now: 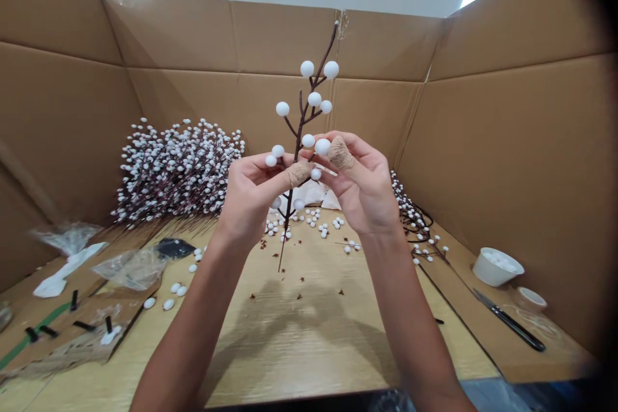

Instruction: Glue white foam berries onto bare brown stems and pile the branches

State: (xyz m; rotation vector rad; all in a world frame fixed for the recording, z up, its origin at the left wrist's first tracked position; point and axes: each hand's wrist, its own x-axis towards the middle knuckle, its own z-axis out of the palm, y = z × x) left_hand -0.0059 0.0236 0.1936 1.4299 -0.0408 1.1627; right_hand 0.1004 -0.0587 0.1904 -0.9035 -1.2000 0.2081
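Observation:
A brown artificial berry branch (300,122) with several white berries stands nearly upright in front of me, held above the table. My left hand (255,190) pinches its stem between thumb and fingers, low on the branch. On the other side, my right hand (364,180) grips a white berry (322,147) between thumb and fingertips, close against a side twig. Both thumbs have tan wrapping round their tips. Whether that berry is seated on the twig I cannot tell. Loose white berries (324,230) and small brown star-shaped bits (299,297) lie on the table below.
A big heap of berry branches (178,170) lies at the back left, a smaller bunch (410,209) at the right. Cardboard walls (183,100) enclose the table. At right are a white cup (497,267) and a knife (512,322); at left, plastic bags (132,268).

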